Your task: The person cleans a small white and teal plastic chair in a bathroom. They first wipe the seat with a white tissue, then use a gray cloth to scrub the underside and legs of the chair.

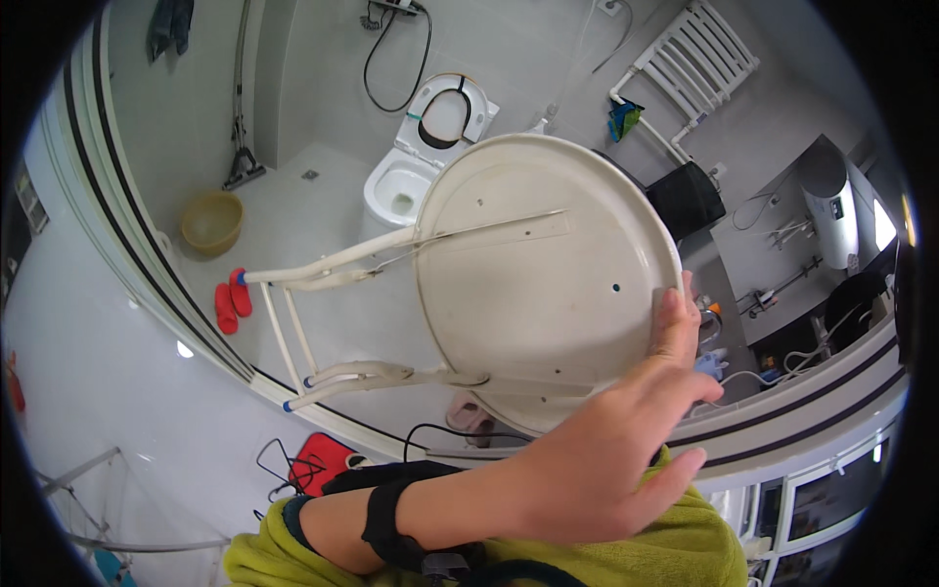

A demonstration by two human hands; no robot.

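A small round folding table [513, 286] with an off-white top is tipped up before me, its underside facing me. Its white tubular legs [330, 268] point to the left and end in blue caps. My left hand [631, 433] reaches across from the left and grips the right rim of the top, with some fingertips on the underside and others behind the edge. The thumb is held apart from the rim. A thin wire runs along the upper leg. My right hand is out of view.
Beyond the table stands a toilet [400, 191] with its lid up. A yellow basin [213, 222], red slippers [233, 301] and a mop [243, 167] are on the left. Sliding-door tracks [792, 433] curve past me. A black bin [686, 199] stands at right, below a towel radiator [693, 62].
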